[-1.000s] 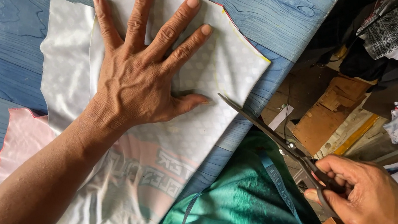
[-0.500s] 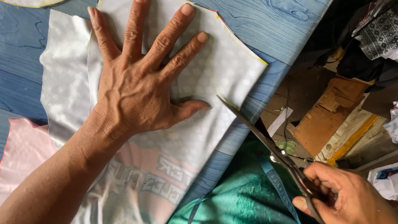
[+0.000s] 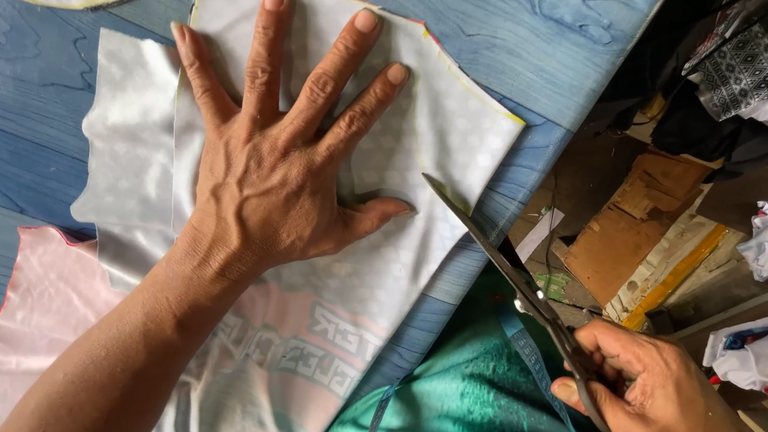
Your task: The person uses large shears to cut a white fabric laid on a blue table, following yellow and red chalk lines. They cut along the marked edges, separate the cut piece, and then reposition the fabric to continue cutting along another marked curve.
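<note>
**Scissors at the fabric edge, cut not yet begun**

Left hand [image 3: 271,183], fingers [image 3: 268,46] spread flat, presses the white dotted fabric sheet [image 3: 434,125] onto the blue wood-grain desk [image 3: 14,131]. Right of the sheet, the right hand [image 3: 663,407] grips long dark metal scissors [image 3: 505,260], tip touching its uncut edge. Teal cloth [image 3: 466,422] lies below.

Soft, even daylight, bright without glare; faint shadow beneath the left hand [image 3: 282,174] on the pale fabric [image 3: 433,134]. Slight blur around the right hand [image 3: 663,407].
</note>
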